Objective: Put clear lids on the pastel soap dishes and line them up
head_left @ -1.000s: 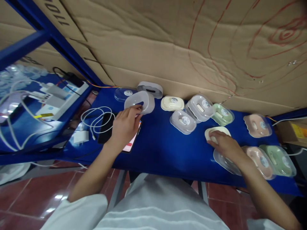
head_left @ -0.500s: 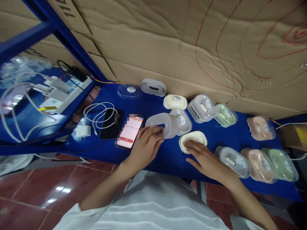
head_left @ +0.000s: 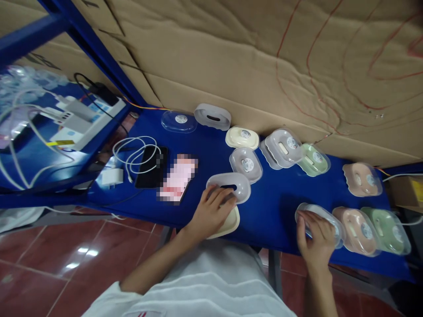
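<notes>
My left hand (head_left: 213, 209) has its fingers curled over the near side of a grey oval soap dish tray (head_left: 243, 188) with a dark slot in its base. A cream soap dish piece (head_left: 234, 222) lies right below that tray, partly covered by the hand. On the right, my right hand (head_left: 316, 235) grips the left end of a grey soap dish with a clear lid (head_left: 325, 215); its fingertips are partly hidden. Behind the left hand rest a grey piece with a round sticker (head_left: 246, 165) and a cream stickered soap dish (head_left: 243, 138).
Pink (head_left: 357, 231) and green (head_left: 385, 231) lidded soap dishes stand at the right. More dishes, a clear lid (head_left: 178, 122) and a grey tray (head_left: 212, 116) line the cardboard wall (head_left: 231, 57). Phones (head_left: 178, 178), a cable and a charger (head_left: 112, 176) lie left.
The cream piece has moved left to beside my left hand. The grey tray has come nearer, under the left hand. My right hand has shifted right onto the lidded grey soap dish.
</notes>
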Tool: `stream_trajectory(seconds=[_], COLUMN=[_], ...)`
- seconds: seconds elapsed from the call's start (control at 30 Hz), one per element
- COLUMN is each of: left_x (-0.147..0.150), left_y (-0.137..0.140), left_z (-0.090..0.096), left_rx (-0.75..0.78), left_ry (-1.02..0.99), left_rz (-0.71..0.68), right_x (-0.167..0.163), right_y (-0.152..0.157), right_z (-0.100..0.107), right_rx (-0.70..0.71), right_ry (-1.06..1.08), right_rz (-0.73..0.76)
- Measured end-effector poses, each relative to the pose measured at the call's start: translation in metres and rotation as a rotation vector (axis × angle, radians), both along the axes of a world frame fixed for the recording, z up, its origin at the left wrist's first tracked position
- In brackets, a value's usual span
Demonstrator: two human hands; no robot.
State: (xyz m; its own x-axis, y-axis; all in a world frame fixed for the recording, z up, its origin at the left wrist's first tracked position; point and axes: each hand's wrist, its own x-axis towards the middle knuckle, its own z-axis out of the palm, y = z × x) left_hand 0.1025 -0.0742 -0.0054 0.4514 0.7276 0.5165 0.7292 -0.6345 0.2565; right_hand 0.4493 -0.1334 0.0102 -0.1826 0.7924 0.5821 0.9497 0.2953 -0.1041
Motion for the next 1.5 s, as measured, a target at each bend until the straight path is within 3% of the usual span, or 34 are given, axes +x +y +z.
stream_trajectory(seconds=[0.17,0.27,0.4,0.5,0.6,0.7,0.87,1.03,1.17,1.3,1.4,1.5], left_x=[0.005,0.005,-0.005,-0.022,-0.043,-0.060,-0.060,-0.054,-0.066,-0.055,-0.026,0.000], left_y=[0.016,0.014,-0.009,-0.035,-0.057,-0.064,-0.047,-0.027,0.022,0.126,0.200,0.237], left_z=[0.002,0.010,0.021,0.023,0.012,-0.006,-0.023,-0.017,0.005,0.030,0.031,0.019], left_rx=[0.063,0.092,0.070,0.006,-0.105,-0.138,-0.118,-0.154,-0.129,-0.135,-0.267,-0.327], left_ry=[0.012,0.037,0.032,-0.001,-0.011,-0.014,-0.039,-0.016,-0.099,-0.045,0.118,0.094], left_rz=[-0.133,-0.261,-0.327,-0.238,-0.127,-0.107,-0.104,-0.155,-0.266,-0.183,-0.221,-0.242], right_x=[0.031,0.007,-0.068,-0.107,-0.116,-0.116,-0.122,-0.123,-0.125,-0.129,-0.131,-0.130], right_y=[0.025,0.034,0.022,0.015,0.015,0.016,0.017,0.020,0.021,0.024,0.024,0.023], right_z=[-0.017,-0.011,-0.007,-0.015,-0.025,-0.029,-0.032,-0.038,-0.038,-0.036,-0.034,-0.033], right_rx=[0.143,0.201,-0.048,-0.215,-0.300,-0.324,-0.344,-0.339,-0.339,-0.334,-0.346,-0.363], right_ry=[-0.061,0.030,0.054,0.117,0.228,0.234,0.124,0.142,0.135,0.122,0.128,0.155], right_rz=[0.025,0.151,0.558,0.682,0.669,0.670,0.597,0.508,0.491,0.488,0.464,0.428])
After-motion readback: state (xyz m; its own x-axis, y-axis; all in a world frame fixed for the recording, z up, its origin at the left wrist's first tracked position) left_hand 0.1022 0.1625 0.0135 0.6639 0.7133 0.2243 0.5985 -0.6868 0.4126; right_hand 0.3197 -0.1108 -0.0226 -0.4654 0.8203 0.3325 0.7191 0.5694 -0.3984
